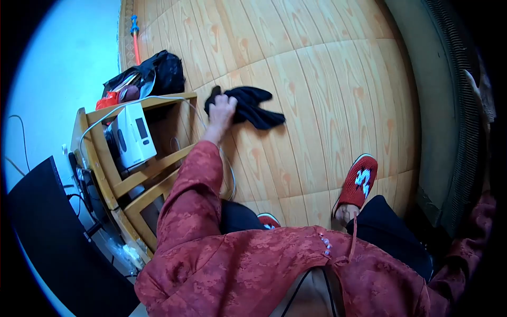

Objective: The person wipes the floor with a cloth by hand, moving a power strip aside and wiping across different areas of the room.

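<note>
My left hand, in a dark red sleeve, reaches down to the floor beside the wooden cabinet. Its fingers are curled onto a piece of black cloth, which lies crumpled on the floor with two loose ends spread to the right. I cannot make out what kind of garment or cloth it is. Of my right arm, the sleeve shows at the right edge. A dim pale shape farther up there may be my right hand; its fingers are not clear.
The wooden cabinet holds a white box-shaped device, with a white cable running down to the floor. Behind it sits a black bag. A monitor stands at left, a dark sofa-like piece at right. Red slippers are on my feet.
</note>
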Demonstrator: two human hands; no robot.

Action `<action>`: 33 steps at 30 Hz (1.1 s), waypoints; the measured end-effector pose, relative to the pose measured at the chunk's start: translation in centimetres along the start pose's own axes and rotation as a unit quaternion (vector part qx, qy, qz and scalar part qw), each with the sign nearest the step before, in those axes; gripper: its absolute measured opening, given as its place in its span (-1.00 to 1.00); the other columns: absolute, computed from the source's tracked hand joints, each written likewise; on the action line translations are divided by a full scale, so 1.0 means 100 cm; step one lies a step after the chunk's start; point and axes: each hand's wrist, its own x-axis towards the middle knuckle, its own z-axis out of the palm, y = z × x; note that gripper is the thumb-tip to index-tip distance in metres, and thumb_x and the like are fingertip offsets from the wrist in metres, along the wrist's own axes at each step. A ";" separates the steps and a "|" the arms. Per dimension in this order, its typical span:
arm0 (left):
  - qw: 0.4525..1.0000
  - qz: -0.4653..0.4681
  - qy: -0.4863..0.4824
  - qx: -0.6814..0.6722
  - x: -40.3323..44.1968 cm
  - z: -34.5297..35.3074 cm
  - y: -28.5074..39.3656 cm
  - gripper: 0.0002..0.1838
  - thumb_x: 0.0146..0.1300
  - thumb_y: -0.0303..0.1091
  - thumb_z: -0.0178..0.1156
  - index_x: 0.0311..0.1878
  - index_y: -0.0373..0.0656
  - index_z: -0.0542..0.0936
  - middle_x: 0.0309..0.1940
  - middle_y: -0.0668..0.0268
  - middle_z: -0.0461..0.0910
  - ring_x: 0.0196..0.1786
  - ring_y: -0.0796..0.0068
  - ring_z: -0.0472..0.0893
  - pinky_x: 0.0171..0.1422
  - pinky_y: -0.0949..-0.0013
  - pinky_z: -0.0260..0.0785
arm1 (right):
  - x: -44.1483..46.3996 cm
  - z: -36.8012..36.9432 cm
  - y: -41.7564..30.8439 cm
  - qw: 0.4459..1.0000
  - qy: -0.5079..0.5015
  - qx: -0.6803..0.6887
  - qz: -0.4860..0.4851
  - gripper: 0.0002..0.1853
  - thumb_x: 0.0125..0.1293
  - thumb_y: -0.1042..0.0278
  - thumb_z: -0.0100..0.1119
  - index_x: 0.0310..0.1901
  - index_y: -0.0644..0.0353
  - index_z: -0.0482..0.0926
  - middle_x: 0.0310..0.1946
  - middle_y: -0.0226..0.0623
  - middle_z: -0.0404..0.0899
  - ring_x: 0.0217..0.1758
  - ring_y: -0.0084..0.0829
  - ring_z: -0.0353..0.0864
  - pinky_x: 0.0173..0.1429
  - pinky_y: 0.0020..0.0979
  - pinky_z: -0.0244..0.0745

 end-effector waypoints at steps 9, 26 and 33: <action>0.951 -0.203 0.200 -0.120 0.089 -0.038 -0.048 -0.70 -0.03 -0.57 0.08 -0.18 -0.05 0.44 -0.22 0.13 0.46 -0.15 0.01 0.49 -0.10 -0.03 0.39 | -0.001 -0.014 0.002 0.998 -0.060 0.020 0.030 -0.06 0.13 -0.63 -0.24 0.40 -0.12 0.17 0.33 0.04 0.23 0.27 0.10 0.33 0.11 0.14 0.39; 0.988 -0.013 0.091 -0.125 0.077 -0.017 0.037 -0.60 -0.14 -0.53 0.24 -0.17 -0.01 0.41 -0.27 0.19 0.40 -0.10 0.10 0.46 -0.18 0.06 0.31 | -0.029 0.022 0.012 0.996 -0.057 0.012 0.063 -0.18 0.31 -0.28 0.05 0.51 -0.32 -0.04 0.51 -0.21 0.01 0.52 -0.06 0.10 0.45 0.10 0.21; 0.961 -0.228 0.134 -0.080 0.175 -0.018 -0.021 -0.72 0.12 -0.51 0.06 -0.08 0.01 0.48 -0.20 0.15 0.49 -0.06 0.07 0.51 -0.07 0.03 0.42 | -0.009 -0.012 -0.007 0.997 0.000 0.051 0.049 -0.19 0.30 -0.28 0.06 0.51 -0.30 -0.01 0.53 -0.23 -0.03 0.56 -0.10 0.01 0.52 0.11 0.01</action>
